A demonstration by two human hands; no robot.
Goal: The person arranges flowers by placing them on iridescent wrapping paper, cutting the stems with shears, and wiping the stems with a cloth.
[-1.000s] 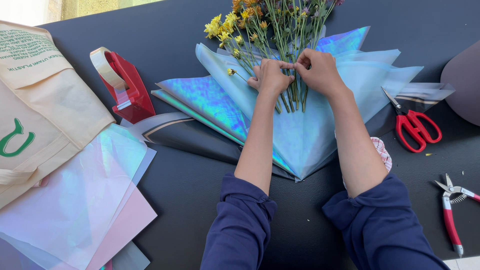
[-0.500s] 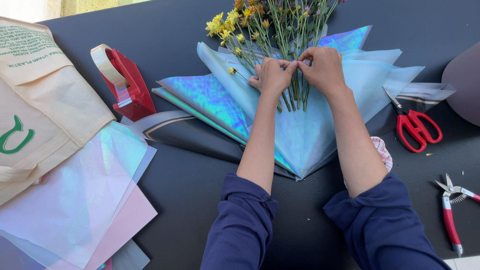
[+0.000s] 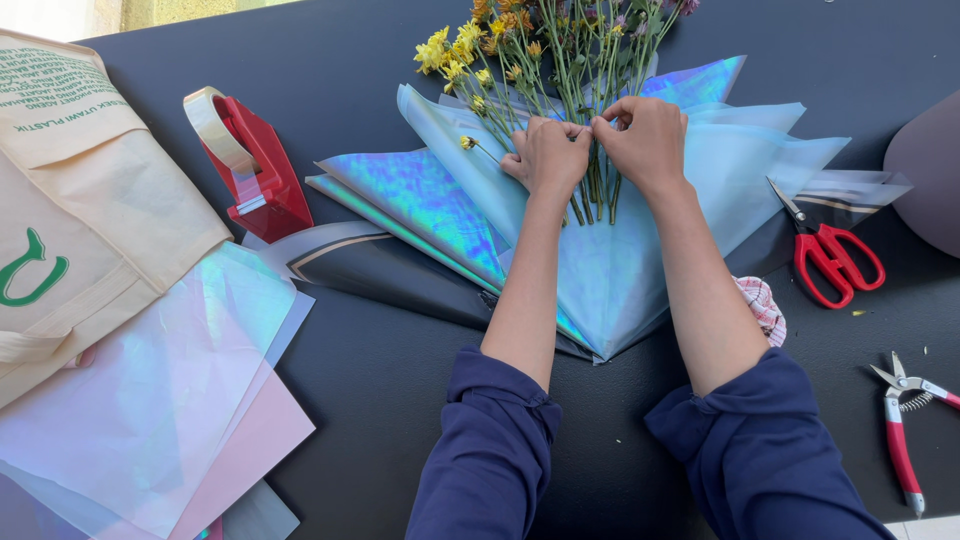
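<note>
At the far left of the frame lies a beige cloth bag (image 3: 80, 200), with pastel iridescent sheets (image 3: 150, 420) below it. Right of the bag stands a red tape dispenser (image 3: 255, 170). In the upper centre, the flower stems (image 3: 560, 80) lie on fanned blue iridescent wrapping paper (image 3: 600, 270). The left hand (image 3: 548, 155) and the right hand (image 3: 645, 140) meet over the stems, fingers pinched together on them. Farther right lie red scissors (image 3: 830, 255), and red-handled pruners (image 3: 900, 430) at lower right.

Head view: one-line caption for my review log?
Both hands, left and right, pinch flower stems over fanned iridescent wrapping sheets on a dark table.
</note>
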